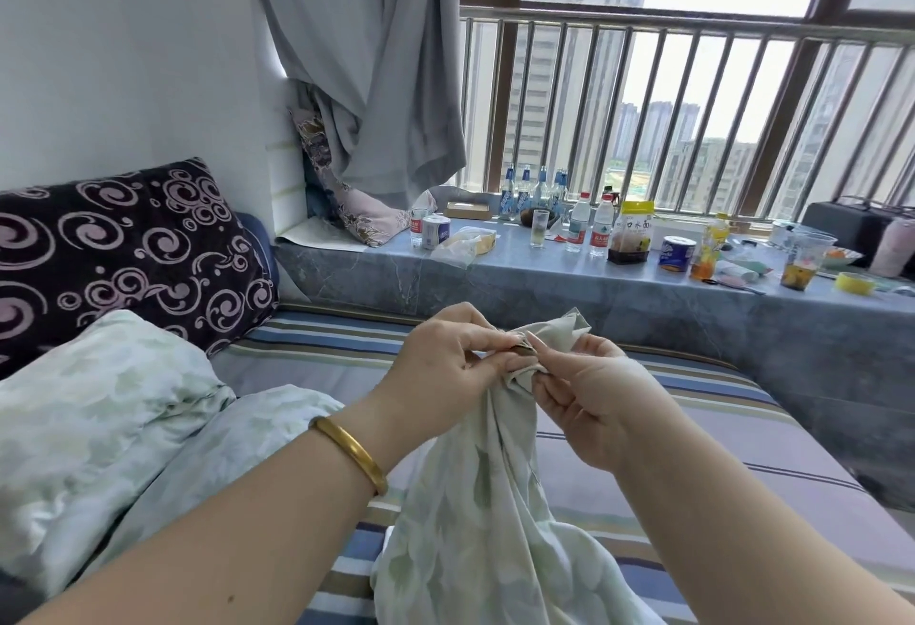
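Observation:
A pale green leaf-print cloth cover (475,515) hangs from both my hands above the striped bed (317,342). My left hand (445,367), with a gold bangle on its wrist, pinches the cloth's top edge. My right hand (589,397) pinches the same edge just beside it, fingertips nearly touching the left ones. A small corner of the cloth (569,327) sticks up above the fingers. The rest of the cloth drapes down between my forearms onto the bed.
A bunched pale green quilt (104,416) lies at the left, with a dark swirl-pattern pillow (124,248) behind it. The grey window ledge (544,278) carries several bottles, cups, tissue rolls and a tape roll. A grey curtain (376,70) hangs over its left end.

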Demonstrator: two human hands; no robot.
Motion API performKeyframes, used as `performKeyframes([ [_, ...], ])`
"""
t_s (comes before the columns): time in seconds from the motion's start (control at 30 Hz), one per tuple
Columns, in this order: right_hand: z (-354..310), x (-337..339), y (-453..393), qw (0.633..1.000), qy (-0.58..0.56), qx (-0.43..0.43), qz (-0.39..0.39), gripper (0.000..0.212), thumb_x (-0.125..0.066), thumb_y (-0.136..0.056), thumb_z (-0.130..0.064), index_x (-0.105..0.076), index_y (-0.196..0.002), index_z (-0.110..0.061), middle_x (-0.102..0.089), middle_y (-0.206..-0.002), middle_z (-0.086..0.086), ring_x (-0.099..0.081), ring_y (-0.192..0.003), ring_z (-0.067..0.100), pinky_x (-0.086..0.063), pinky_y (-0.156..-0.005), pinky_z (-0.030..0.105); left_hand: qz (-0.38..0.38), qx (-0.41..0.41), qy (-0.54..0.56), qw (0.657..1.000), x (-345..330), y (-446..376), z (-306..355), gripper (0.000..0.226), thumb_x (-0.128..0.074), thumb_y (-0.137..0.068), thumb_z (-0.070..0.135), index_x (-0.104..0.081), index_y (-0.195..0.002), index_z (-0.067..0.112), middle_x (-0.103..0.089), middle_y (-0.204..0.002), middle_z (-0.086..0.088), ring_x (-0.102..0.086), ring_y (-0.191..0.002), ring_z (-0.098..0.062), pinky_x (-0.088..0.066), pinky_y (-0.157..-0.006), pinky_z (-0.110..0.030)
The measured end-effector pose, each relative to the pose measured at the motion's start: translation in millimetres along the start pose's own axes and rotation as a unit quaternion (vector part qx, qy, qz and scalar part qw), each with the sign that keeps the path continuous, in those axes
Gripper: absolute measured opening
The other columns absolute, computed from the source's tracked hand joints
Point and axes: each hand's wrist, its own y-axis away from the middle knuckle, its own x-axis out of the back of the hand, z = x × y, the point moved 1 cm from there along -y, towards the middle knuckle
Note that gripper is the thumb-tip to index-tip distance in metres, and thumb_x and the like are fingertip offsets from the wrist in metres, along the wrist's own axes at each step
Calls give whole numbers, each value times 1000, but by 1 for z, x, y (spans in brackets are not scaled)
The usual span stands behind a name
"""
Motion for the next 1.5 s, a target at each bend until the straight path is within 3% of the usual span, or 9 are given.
performKeyframes([
  [0.2,-17,0,-3,961,245,126,12,43,-84,-77,-17,-47,-99,-26,-74,-95,16,-76,-78,27,-62,-75,42,-91,-174,-208,958,14,-18,16,25,-55,-100,21,-68,-90,2,-55,-83,-6,-52,-75,-23,-47,-76,-39],
  [0.4,-29,0,-4,921,341,187,-34,39,-79,-82,-22,-45,-98,-30,-77,-88,6,-75,-83,27,-59,-83,53,-144,-193,-251,937,18,-27,17,26,-43,-105,24,-49,-82,12,-42,-77,6,-42,-68,-18,-44,-69,-39],
  [0.6,-30,-3,-3,942,261,187,-99,40,-77,-79,-26,-46,-104,-23,-77,-82,6,-69,-80,27,-53,-90,52,-73,65,62,993,7,-19,8,39,-45,-103,37,-44,-68,18,-39,-57,11,-38,-55,-6,-36,-60,-23],
  [0.73,-28,-8,-1,966,178,132,-129,40,-72,-85,-22,-46,-115,-19,-73,-94,8,-64,-80,20,-52,-75,40,-3,231,360,904,-7,-19,12,33,-45,-104,33,-58,-81,14,-53,-50,9,-50,-47,-6,-44,-50,-18],
  [0.87,-23,-4,4,960,195,41,-195,69,-85,-67,-36,-49,-124,-20,-74,-110,11,-72,-94,22,-58,-82,40,32,290,428,855,-8,-24,15,36,-42,-104,25,-63,-78,12,-58,-46,4,-53,-38,-6,-40,-39,-13],
  [1.07,-27,13,5,906,356,52,-222,29,-80,-78,-33,-76,-102,-18,-76,-105,11,-72,-101,31,-56,-93,52,-34,224,197,954,6,-25,1,37,-37,-105,27,-55,-77,10,-52,-61,2,-47,-63,-15,-41,-58,-25],
  [1.2,-34,14,8,903,349,76,-239,44,-82,-72,-49,-76,-103,-18,-76,-106,12,-72,-100,31,-56,-93,52,-74,82,-1,994,20,-28,7,42,-39,-105,36,-47,-73,10,-46,-67,-1,-41,-62,-11,-37,-61,-27],
  [1.33,-30,3,5,930,303,85,-190,65,-74,-62,-73,-78,-95,-17,-77,-98,8,-73,-86,26,-58,-84,40,-112,26,3,993,20,-30,19,39,-42,-104,34,-46,-71,14,-44,-66,2,-41,-62,-8,-38,-62,-25],
  [1.5,-25,-1,1,928,284,191,-148,24,-66,-88,-40,-77,-79,-22,-73,-83,3,-63,-76,14,-52,-69,29,-56,92,102,989,15,-25,12,42,-44,-104,36,-57,-82,3,-50,-70,-2,-49,-67,-14,-46,-69,-39],
])
